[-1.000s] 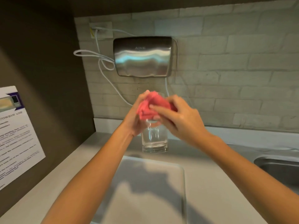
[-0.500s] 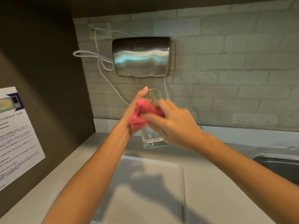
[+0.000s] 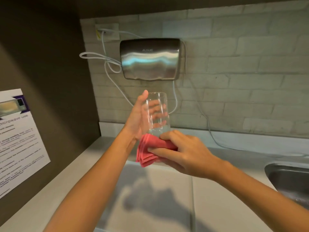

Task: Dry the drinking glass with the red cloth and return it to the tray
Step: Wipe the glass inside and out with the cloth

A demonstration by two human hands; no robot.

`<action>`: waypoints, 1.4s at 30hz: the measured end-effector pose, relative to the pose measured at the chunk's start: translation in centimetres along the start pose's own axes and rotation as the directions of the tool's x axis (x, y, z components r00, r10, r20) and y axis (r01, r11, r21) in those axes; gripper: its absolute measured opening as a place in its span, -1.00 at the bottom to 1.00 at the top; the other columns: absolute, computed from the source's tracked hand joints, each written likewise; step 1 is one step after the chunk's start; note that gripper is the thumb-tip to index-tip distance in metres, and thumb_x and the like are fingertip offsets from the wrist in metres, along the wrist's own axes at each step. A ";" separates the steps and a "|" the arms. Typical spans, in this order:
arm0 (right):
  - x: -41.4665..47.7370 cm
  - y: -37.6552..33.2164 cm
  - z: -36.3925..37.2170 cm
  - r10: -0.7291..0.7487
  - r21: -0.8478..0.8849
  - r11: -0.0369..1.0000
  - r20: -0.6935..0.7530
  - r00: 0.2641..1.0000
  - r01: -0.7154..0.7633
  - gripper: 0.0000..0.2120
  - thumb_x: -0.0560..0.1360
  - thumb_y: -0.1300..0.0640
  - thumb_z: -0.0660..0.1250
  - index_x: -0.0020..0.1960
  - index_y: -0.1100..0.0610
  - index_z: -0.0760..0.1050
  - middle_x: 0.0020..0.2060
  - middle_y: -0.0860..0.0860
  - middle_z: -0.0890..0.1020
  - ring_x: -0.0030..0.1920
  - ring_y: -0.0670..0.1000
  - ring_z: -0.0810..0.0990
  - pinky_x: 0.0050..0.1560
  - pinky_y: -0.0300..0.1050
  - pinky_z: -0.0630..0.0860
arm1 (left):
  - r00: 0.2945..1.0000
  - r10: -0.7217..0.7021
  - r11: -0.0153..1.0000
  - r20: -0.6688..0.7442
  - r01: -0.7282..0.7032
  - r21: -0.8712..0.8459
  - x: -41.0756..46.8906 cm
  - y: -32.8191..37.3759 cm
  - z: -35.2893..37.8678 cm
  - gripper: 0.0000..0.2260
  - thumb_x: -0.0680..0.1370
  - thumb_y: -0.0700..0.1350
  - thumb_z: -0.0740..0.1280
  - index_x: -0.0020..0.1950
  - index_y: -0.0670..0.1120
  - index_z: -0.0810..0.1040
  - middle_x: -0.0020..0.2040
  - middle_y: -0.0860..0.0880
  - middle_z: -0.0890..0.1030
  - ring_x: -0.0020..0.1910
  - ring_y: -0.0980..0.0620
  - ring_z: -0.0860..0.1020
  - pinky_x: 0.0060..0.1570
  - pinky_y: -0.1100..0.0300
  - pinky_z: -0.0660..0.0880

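A clear drinking glass [image 3: 157, 113] is held upright in the air above the counter. My left hand [image 3: 136, 119] wraps its left side, with the fingers showing through the glass. My right hand [image 3: 181, 153] grips a folded red cloth [image 3: 148, 151] and presses it against the bottom of the glass. A pale grey tray [image 3: 147, 198] lies on the counter directly below both hands, with their shadow across it.
A steel hand dryer [image 3: 151, 58] hangs on the tiled wall behind the glass, with white cables looping beside it. A steel sink [image 3: 291, 180] sits at the right edge. A printed notice [image 3: 16, 136] is on the dark left wall.
The glass has been lifted off the counter and raised. The red cloth moved from the rim down the side to the base of the glass.
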State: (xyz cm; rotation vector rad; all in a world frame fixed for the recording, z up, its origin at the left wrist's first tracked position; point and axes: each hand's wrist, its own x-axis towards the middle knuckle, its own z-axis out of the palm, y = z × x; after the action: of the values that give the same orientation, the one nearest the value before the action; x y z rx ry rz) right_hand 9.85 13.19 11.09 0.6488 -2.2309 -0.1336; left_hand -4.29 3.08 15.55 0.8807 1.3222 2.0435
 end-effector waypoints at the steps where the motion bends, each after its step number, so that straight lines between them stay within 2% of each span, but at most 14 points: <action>1: 0.1 0.5 -0.2 0.001 -0.013 1.000 0.008 1.000 -0.001 -0.73 0.58 -0.06 0.12 0.20 -0.07 0.49 0.05 0.03 0.44 -0.10 0.04 0.43 -0.39 -0.14 0.42 | 1.000 -0.001 1.000 0.012 0.001 0.012 -0.1 0.0 0.1 -0.50 0.38 0.28 0.20 -0.01 -0.13 0.54 -0.09 -0.10 0.61 -0.16 -0.05 0.60 -0.11 0.04 0.55; 6: 4.6 3.2 -2.0 0.308 -0.024 0.945 -0.259 0.915 -0.325 -0.71 0.54 -0.10 0.15 0.21 -0.09 0.46 0.00 0.11 0.53 -0.08 0.05 0.48 -0.37 -0.10 0.50 | 0.994 0.092 0.996 0.059 -0.093 0.008 -0.2 -0.3 1.1 -0.65 0.58 0.11 0.12 -0.01 -0.06 0.60 -0.24 -0.03 0.69 -0.30 0.00 0.65 -0.30 0.08 0.61; 10: 1.2 0.1 -1.0 0.097 0.043 0.994 -0.026 0.995 -0.096 -0.80 0.54 -0.13 0.16 0.15 -0.20 0.41 -0.02 -0.13 0.48 -0.13 -0.16 0.44 -0.22 -0.17 0.42 | 1.000 0.004 0.999 -0.003 -0.004 -0.040 -0.1 0.8 0.4 -0.47 0.44 0.28 0.16 0.03 -0.17 0.52 -0.10 -0.12 0.61 -0.16 -0.07 0.59 -0.13 0.05 0.57; 12: -0.8 -0.4 -0.5 -0.043 0.041 0.998 0.057 0.997 0.041 -0.77 0.57 -0.09 0.14 0.21 -0.14 0.39 0.03 -0.05 0.41 -0.09 -0.05 0.44 -0.30 -0.16 0.41 | 0.999 -0.005 1.000 -0.048 0.005 0.000 -0.1 0.8 -0.1 -0.39 0.36 0.32 0.16 0.09 -0.17 0.51 -0.04 -0.13 0.60 -0.13 -0.07 0.59 -0.18 0.08 0.60; 14: 0.1 0.9 -1.2 0.033 0.049 0.998 0.036 0.999 -0.035 -0.72 0.58 -0.08 0.10 0.26 -0.12 0.39 0.06 0.01 0.39 -0.08 -0.01 0.41 -0.32 -0.13 0.48 | 1.000 0.002 1.000 -0.017 -0.001 0.011 -0.2 0.6 0.0 -0.42 0.42 0.32 0.15 0.06 -0.17 0.54 -0.07 -0.12 0.61 -0.17 -0.06 0.59 -0.16 0.08 0.57; 18: 4.8 3.6 -2.3 0.249 -0.028 0.965 -0.223 0.943 -0.261 -0.69 0.55 -0.09 0.14 0.21 -0.03 0.49 0.00 0.13 0.52 -0.10 0.05 0.46 -0.38 -0.06 0.51 | 0.996 0.075 0.997 0.053 -0.075 0.002 -0.3 0.5 1.1 -0.52 0.55 0.21 0.09 -0.18 -0.06 0.67 -0.24 -0.07 0.68 -0.28 -0.01 0.63 -0.30 0.13 0.59; 21: 3.7 1.8 -1.9 0.170 -0.030 0.984 -0.126 0.977 -0.175 -0.73 0.54 -0.08 0.17 0.18 -0.06 0.49 0.01 0.08 0.53 -0.07 0.07 0.50 -0.31 -0.09 0.46 | 0.995 0.059 0.998 0.075 -0.057 -0.025 -0.3 0.8 0.8 -0.50 0.50 0.26 0.15 -0.12 -0.16 0.59 -0.25 -0.10 0.65 -0.31 -0.02 0.60 -0.29 0.14 0.55; 24: 0.3 0.0 -0.9 -0.035 0.016 0.999 0.031 0.999 0.035 -0.74 0.59 -0.06 0.11 0.24 -0.10 0.41 0.05 0.00 0.43 -0.08 0.00 0.44 -0.30 -0.14 0.40 | 0.999 -0.006 1.000 -0.044 0.006 0.004 -0.4 0.8 0.0 -0.42 0.37 0.31 0.19 0.06 -0.17 0.53 -0.07 -0.12 0.61 -0.13 -0.07 0.60 -0.12 0.06 0.57; 26: 0.7 1.1 -0.6 0.078 0.057 0.996 -0.054 0.995 -0.075 -0.72 0.56 -0.02 0.16 0.26 -0.08 0.41 0.03 -0.02 0.38 -0.10 -0.04 0.40 -0.30 -0.16 0.42 | 1.000 0.000 1.000 -0.017 -0.001 -0.014 -0.5 0.4 0.0 -0.44 0.42 0.30 0.18 0.07 -0.17 0.53 -0.07 -0.13 0.61 -0.13 -0.07 0.60 -0.09 0.05 0.56; 28: 2.4 2.3 0.0 0.302 0.183 0.948 -0.250 0.920 -0.262 -0.68 0.52 0.00 0.24 0.26 0.01 0.46 -0.01 -0.02 0.39 -0.10 -0.10 0.40 -0.19 -0.14 0.49 | 0.999 0.015 0.999 0.033 -0.014 -0.030 -0.5 0.0 0.3 -0.48 0.49 0.29 0.11 0.01 -0.12 0.58 -0.18 -0.10 0.65 -0.22 -0.02 0.62 -0.11 0.07 0.57; 31: 4.0 2.3 0.7 0.542 0.438 0.817 -0.364 0.757 -0.374 -0.61 0.49 0.04 0.25 0.28 0.13 0.45 0.00 0.04 0.40 0.01 -0.25 0.40 0.11 -0.41 0.35 | 0.998 0.028 0.994 0.049 -0.022 -0.109 -0.3 -0.3 0.7 -0.46 0.49 0.30 0.06 -0.06 -0.07 0.66 -0.32 -0.05 0.65 -0.36 0.07 0.62 -0.22 0.11 0.59; 35: 3.6 1.1 1.3 0.620 0.535 0.757 -0.406 0.672 -0.375 -0.60 0.48 0.12 0.25 0.30 0.16 0.40 0.00 0.11 0.40 0.04 -0.30 0.37 0.16 -0.45 0.29 | 0.972 0.128 0.989 0.196 -0.110 -0.100 -0.4 -0.5 1.0 -0.40 0.21 0.38 0.37 0.08 0.01 0.64 -0.03 -0.07 0.69 -0.11 0.02 0.65 -0.14 0.04 0.60; 39: 3.4 0.8 1.1 0.647 0.563 0.740 -0.449 0.616 -0.368 -0.60 0.48 0.15 0.25 0.31 0.16 0.38 -0.01 0.16 0.39 0.01 -0.29 0.38 0.13 -0.44 0.31 | 0.972 0.158 0.980 0.173 -0.133 -0.148 -0.1 -0.7 1.9 -0.46 -0.02 0.20 0.59 -0.13 -0.02 0.70 -0.22 0.00 0.70 -0.28 0.11 0.65 -0.31 0.18 0.59; 42: 3.2 0.7 0.9 0.630 0.534 0.764 -0.492 0.602 -0.363 -0.61 0.49 0.22 0.28 0.30 0.16 0.36 0.00 0.15 0.38 0.04 -0.31 0.38 0.14 -0.45 0.30 | 0.989 0.131 0.986 0.068 -0.122 -0.117 0.2 -0.9 2.5 -0.58 0.14 0.15 0.49 -0.09 0.00 0.62 -0.29 0.05 0.68 -0.34 0.15 0.63 -0.39 0.24 0.55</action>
State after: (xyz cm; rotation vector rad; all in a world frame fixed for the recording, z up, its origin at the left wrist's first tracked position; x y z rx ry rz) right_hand 7.10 12.15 12.82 0.1575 -1.6492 0.7487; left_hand -2.39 4.97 15.54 1.0029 1.1245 2.1359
